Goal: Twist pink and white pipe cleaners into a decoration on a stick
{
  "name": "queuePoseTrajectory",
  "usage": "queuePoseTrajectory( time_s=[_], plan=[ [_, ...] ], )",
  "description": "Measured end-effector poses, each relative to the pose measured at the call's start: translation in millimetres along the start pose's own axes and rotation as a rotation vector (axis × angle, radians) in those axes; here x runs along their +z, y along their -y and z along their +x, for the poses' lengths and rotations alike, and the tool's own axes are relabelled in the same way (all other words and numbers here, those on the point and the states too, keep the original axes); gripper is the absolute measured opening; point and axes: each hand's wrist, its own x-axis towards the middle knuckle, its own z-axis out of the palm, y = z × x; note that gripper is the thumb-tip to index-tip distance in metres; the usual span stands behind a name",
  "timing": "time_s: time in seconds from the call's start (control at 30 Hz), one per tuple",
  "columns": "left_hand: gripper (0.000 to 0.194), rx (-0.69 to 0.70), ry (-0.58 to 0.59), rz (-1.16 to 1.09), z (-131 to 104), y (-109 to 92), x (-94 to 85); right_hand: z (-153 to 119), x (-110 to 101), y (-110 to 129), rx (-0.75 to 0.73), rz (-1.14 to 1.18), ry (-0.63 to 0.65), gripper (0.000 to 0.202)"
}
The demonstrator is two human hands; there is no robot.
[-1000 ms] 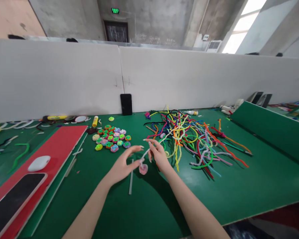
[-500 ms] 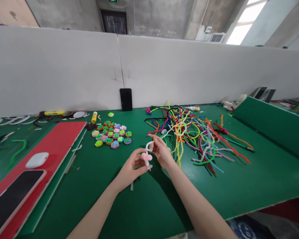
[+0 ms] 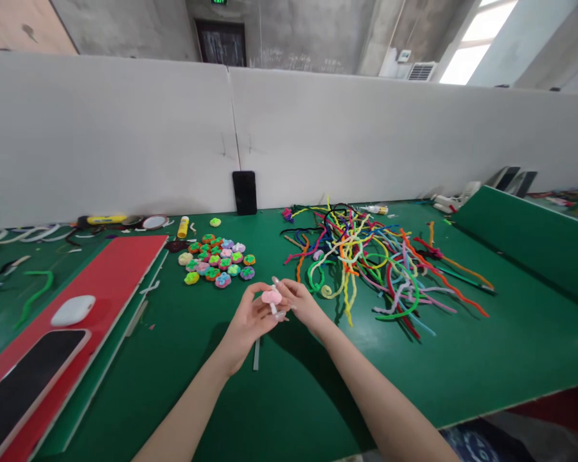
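Note:
A small pink and white fuzzy piece (image 3: 271, 298) is held above the green table, between both hands. My left hand (image 3: 251, 316) grips it from the left, thumb below and fingers curled behind. From the right, my right hand (image 3: 301, 304) reaches to the piece with its fingertips pressed together at its white part; the fingers partly hide that part. Just beyond the hands lies a group of small colourful flower-shaped pieces (image 3: 222, 262). A tangled pile of coloured fuzzy stems (image 3: 361, 250) spreads to the right.
A red board (image 3: 103, 282) at the left bears a phone (image 3: 33, 385) and a white case (image 3: 73, 310). Another phone (image 3: 245, 192) leans on the grey partition (image 3: 125, 135). A yellow glue stick (image 3: 183, 227) stands at the back. A green panel (image 3: 525, 240) rises at the right.
Both hands have shifted slightly left with the pink and white piece. My right hand has come closer to my left, and the white loop that stood up from the piece no longer shows.

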Motion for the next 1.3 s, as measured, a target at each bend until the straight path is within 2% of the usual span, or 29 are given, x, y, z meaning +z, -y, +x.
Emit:
queuePoseTrajectory(
  time_s=[0.1,0.23,0.3,0.47,0.67,0.8,1.03,1.3],
  plan=[
    [0.038,-0.045,0.024,-0.002,-1.6,-3.3,-0.6,2.1,-2.3,-3.8,-0.022,-0.070,0.040,0.039],
    [0.028,-0.065,0.064,-0.046,-1.6,-5.5,-2.0,0.6,-2.1,0.9,-0.042,-0.144,0.065,0.036],
    [0.029,-0.078,0.081,-0.091,-1.5,-6.0,-2.2,-1.6,-1.3,2.2,-0.035,-0.177,0.095,0.034],
    [0.027,-0.129,0.035,-0.079,-2.6,-7.3,0.7,-6.6,-0.2,-0.8,0.016,-0.196,0.235,0.028],
    [0.028,-0.151,0.085,-0.055,-6.8,-9.7,7.3,1.6,-4.9,-4.7,-0.061,-0.382,-0.021,0.037],
    [0.030,-0.162,0.129,-0.042,-9.6,-10.9,11.4,4.4,-7.7,-4.8,-0.082,-0.441,-0.133,0.040],
    [0.032,-0.119,0.189,-0.049,-13.2,-11.4,15.8,3.7,-9.4,-3.3,-0.104,-0.488,-0.256,0.041],
    [0.033,-0.112,0.159,-0.045,-15.3,-15.0,18.6,5.3,-13.7,-1.9,-0.090,-0.516,-0.284,0.042]
  ],
)
